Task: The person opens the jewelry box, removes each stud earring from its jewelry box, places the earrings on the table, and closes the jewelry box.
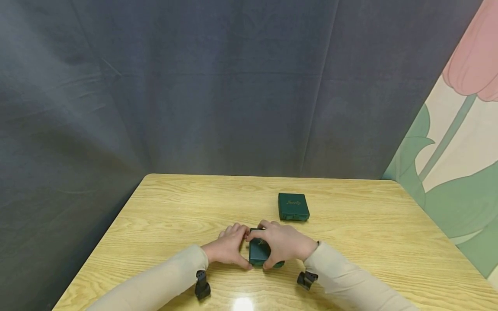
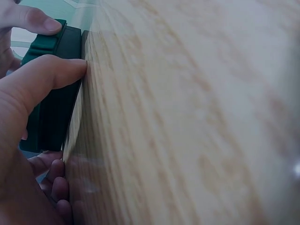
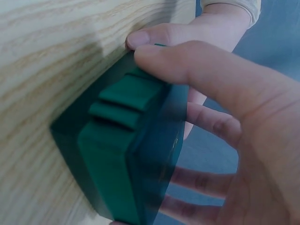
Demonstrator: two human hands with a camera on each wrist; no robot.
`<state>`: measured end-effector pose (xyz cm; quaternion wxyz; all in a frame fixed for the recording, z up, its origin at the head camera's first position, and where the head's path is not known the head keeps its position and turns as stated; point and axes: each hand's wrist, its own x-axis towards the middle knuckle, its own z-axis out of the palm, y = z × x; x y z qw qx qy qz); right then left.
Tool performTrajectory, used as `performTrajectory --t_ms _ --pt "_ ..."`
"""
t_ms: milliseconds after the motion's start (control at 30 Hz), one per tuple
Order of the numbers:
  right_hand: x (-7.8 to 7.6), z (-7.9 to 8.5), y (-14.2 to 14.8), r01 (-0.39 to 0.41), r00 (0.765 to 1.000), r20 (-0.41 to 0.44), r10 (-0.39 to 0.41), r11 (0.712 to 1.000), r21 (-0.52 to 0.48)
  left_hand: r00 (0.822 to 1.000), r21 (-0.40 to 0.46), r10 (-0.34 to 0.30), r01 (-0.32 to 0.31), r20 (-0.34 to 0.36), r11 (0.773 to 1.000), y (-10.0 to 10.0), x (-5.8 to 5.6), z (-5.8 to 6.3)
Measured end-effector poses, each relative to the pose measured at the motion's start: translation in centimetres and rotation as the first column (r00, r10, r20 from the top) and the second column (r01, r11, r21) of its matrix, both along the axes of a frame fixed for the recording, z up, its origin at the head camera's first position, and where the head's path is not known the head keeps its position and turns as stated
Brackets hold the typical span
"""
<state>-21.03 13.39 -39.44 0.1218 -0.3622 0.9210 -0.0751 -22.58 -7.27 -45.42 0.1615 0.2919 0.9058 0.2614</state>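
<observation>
A dark green jewelry box (image 1: 257, 255) with gold lettering sits on the table between my two hands. My right hand (image 1: 287, 242) grips it from above, the thumb near the front and the fingers spread toward the back edge. Along the box's left side, my left hand (image 1: 229, 247) holds it, thumb by the front corner and fingers curled around the back corner. A green ribbon bow (image 3: 124, 101) shows on the front face in the right wrist view. Parts of the lid are hidden under my right hand.
A second dark green jewelry box (image 1: 293, 204) with gold lettering stands farther back and slightly right. Both rest on a light wood table (image 1: 175, 207). Behind it hangs a dark grey curtain (image 1: 233, 95); a wall with a painted flower (image 1: 463, 129) is at the right.
</observation>
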Motion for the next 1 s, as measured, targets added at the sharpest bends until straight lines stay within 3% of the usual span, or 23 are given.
performTrajectory --t_ms 600,800,1000 --pt "-0.2 0.7 0.4 -0.011 1.000 -0.007 0.011 1.000 -0.016 1.000 -0.021 0.009 -0.009 0.000 1.000 0.1 0.0 0.0" --pt "0.0 2.6 1.2 0.035 0.999 0.003 -0.035 0.996 -0.086 1.000 -0.015 0.014 -0.014 0.019 1.000 0.1 0.1 0.2" --pt "-1.0 5.7 4.0 0.149 0.987 -0.024 -0.156 0.970 -0.193 1.000 0.006 0.014 -0.014 0.011 1.000 0.1 0.3 0.3"
